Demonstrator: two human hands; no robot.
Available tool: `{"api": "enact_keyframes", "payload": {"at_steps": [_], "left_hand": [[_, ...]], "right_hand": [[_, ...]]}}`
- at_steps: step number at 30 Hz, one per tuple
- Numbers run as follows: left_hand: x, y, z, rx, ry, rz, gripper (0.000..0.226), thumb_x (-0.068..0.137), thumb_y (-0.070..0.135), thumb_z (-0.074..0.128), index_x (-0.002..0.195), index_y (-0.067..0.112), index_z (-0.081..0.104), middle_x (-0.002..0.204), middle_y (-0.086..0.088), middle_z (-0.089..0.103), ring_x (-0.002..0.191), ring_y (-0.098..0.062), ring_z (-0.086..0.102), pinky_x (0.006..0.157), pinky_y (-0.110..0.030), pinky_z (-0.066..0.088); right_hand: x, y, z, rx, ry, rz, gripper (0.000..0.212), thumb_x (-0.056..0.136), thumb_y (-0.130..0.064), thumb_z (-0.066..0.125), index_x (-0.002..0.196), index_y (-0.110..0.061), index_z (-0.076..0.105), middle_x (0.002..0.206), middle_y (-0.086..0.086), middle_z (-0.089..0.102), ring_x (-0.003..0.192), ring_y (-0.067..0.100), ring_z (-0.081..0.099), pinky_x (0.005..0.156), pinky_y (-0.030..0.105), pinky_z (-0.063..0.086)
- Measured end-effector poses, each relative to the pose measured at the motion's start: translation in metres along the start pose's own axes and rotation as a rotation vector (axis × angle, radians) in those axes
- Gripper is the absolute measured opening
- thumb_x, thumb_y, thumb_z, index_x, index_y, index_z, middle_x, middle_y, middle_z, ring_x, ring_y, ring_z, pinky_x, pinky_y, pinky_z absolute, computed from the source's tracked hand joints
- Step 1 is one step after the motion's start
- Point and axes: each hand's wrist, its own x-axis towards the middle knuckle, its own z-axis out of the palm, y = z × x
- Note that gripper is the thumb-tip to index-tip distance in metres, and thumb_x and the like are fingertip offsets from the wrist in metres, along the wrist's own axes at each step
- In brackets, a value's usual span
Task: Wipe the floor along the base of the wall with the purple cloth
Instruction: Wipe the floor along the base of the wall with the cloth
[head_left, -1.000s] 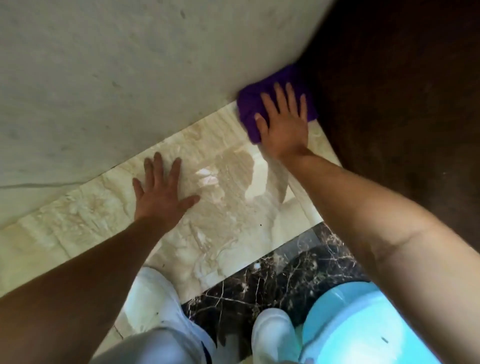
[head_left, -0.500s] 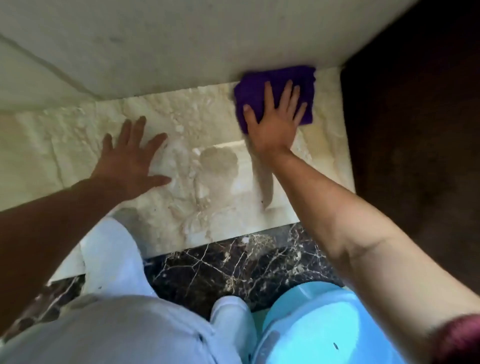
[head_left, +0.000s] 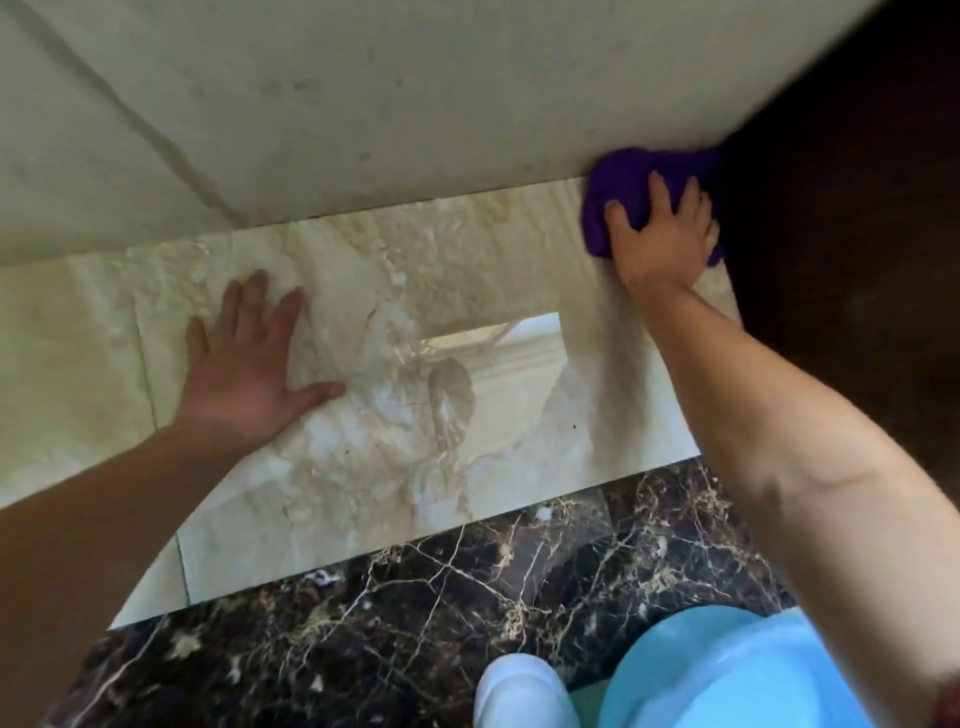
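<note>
The purple cloth (head_left: 621, 195) lies bunched on the beige marble floor (head_left: 467, 270), pushed into the corner where the pale wall (head_left: 415, 104) meets a dark brown panel (head_left: 841, 208). My right hand (head_left: 665, 239) presses down on the cloth with its fingers curled into it, hiding much of it. My left hand (head_left: 249, 358) rests flat on the beige floor with fingers spread, well to the left of the cloth and holding nothing.
A band of dark veined marble (head_left: 415, 613) runs along the near side of the beige tiles. A light blue tub (head_left: 727, 670) stands at the lower right beside my white shoe (head_left: 519, 691). The dark panel bounds the floor strip on the right.
My right hand has pushed the cloth rightward into the corner, and the cloth went from flat to bunched under curled fingers. My left hand stays flat on the floor.
</note>
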Motion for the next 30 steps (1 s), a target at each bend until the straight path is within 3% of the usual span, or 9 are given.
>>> {"api": "enact_keyframes", "payload": {"at_steps": [2, 7, 11, 16, 20, 24, 26, 28, 30], "left_hand": [[-0.007, 0.001, 0.007, -0.005, -0.034, 0.021, 0.106, 0.071, 0.082, 0.049, 0.156, 0.03, 0.011, 0.167, -0.008, -0.005, 0.153, -0.029, -0.006, 0.117, -0.064, 0.008], [-0.008, -0.001, 0.001, -0.002, -0.049, -0.009, 0.109, 0.073, 0.082, 0.051, 0.157, 0.028, 0.007, 0.167, -0.008, -0.007, 0.153, -0.029, -0.008, 0.118, -0.065, 0.008], [-0.008, -0.018, 0.0, 0.019, -0.072, -0.019, 0.114, 0.073, 0.081, 0.052, 0.158, 0.023, 0.002, 0.166, -0.007, -0.012, 0.153, -0.027, -0.013, 0.119, -0.064, 0.005], [-0.008, -0.037, 0.0, -0.063, -0.092, 0.016, 0.116, 0.071, 0.083, 0.051, 0.158, 0.027, 0.0, 0.166, 0.003, -0.018, 0.151, -0.02, -0.02, 0.12, -0.06, -0.001], [-0.01, -0.042, 0.007, -0.128, -0.078, 0.027, 0.118, 0.069, 0.084, 0.054, 0.157, 0.03, -0.003, 0.165, 0.006, -0.022, 0.149, -0.019, -0.026, 0.12, -0.059, -0.007], [-0.009, -0.046, 0.004, -0.151, -0.109, 0.039, 0.118, 0.07, 0.075, 0.063, 0.157, 0.03, -0.004, 0.164, 0.006, -0.024, 0.149, -0.019, -0.027, 0.12, -0.059, -0.007], [-0.006, -0.05, -0.003, -0.211, -0.152, 0.043, 0.114, 0.073, 0.064, 0.071, 0.158, 0.031, 0.003, 0.165, 0.008, -0.021, 0.15, -0.017, -0.025, 0.12, -0.057, -0.008], [-0.004, -0.057, -0.011, -0.251, -0.197, 0.052, 0.109, 0.073, 0.058, 0.075, 0.157, 0.031, 0.012, 0.166, 0.009, -0.015, 0.151, -0.015, -0.02, 0.121, -0.056, -0.005], [-0.005, -0.067, -0.015, -0.178, -0.192, 0.048, 0.111, 0.071, 0.064, 0.073, 0.157, 0.03, 0.012, 0.166, 0.007, -0.013, 0.152, -0.017, -0.016, 0.122, -0.056, 0.0]], "right_hand": [[-0.032, -0.035, 0.012, 0.066, 0.042, -0.003, 0.075, 0.086, -0.067, 0.041, 0.152, -0.03, 0.04, 0.164, 0.014, 0.026, 0.152, 0.033, 0.02, 0.123, 0.05, 0.011], [-0.132, -0.144, 0.041, 0.001, -0.035, -0.373, 0.069, 0.086, -0.066, 0.044, 0.147, -0.033, 0.047, 0.159, 0.018, 0.035, 0.148, 0.037, 0.027, 0.122, 0.053, 0.013], [-0.124, -0.128, 0.033, -0.081, -0.115, -0.488, 0.07, 0.091, -0.071, 0.033, 0.152, -0.037, 0.036, 0.163, 0.014, 0.028, 0.152, 0.032, 0.021, 0.123, 0.053, 0.01], [-0.032, -0.022, -0.008, -0.151, -0.053, -0.118, 0.086, 0.086, -0.076, 0.019, 0.157, -0.029, 0.026, 0.165, 0.02, 0.02, 0.154, 0.033, 0.015, 0.124, 0.054, 0.005], [-0.049, -0.067, 0.001, -0.005, -0.069, -0.002, 0.087, 0.083, -0.068, 0.026, 0.156, -0.021, 0.031, 0.165, 0.019, 0.021, 0.152, 0.039, 0.017, 0.124, 0.051, 0.008], [-0.147, -0.173, 0.043, 0.045, -0.078, -0.256, 0.077, 0.087, -0.062, 0.036, 0.152, -0.021, 0.043, 0.161, 0.022, 0.03, 0.149, 0.04, 0.025, 0.123, 0.05, 0.011], [-0.177, -0.221, 0.054, 0.111, -0.109, -0.265, 0.074, 0.086, -0.061, 0.04, 0.15, -0.022, 0.045, 0.16, 0.021, 0.031, 0.15, 0.039, 0.023, 0.123, 0.049, 0.01], [-0.186, -0.234, 0.055, 0.09, -0.13, -0.295, 0.073, 0.088, -0.059, 0.043, 0.151, -0.023, 0.042, 0.161, 0.022, 0.029, 0.15, 0.04, 0.021, 0.123, 0.05, 0.009], [-0.177, -0.207, 0.051, -0.007, -0.113, -0.469, 0.071, 0.091, -0.061, 0.041, 0.152, -0.026, 0.039, 0.16, 0.021, 0.031, 0.149, 0.039, 0.024, 0.124, 0.05, 0.011]]}}
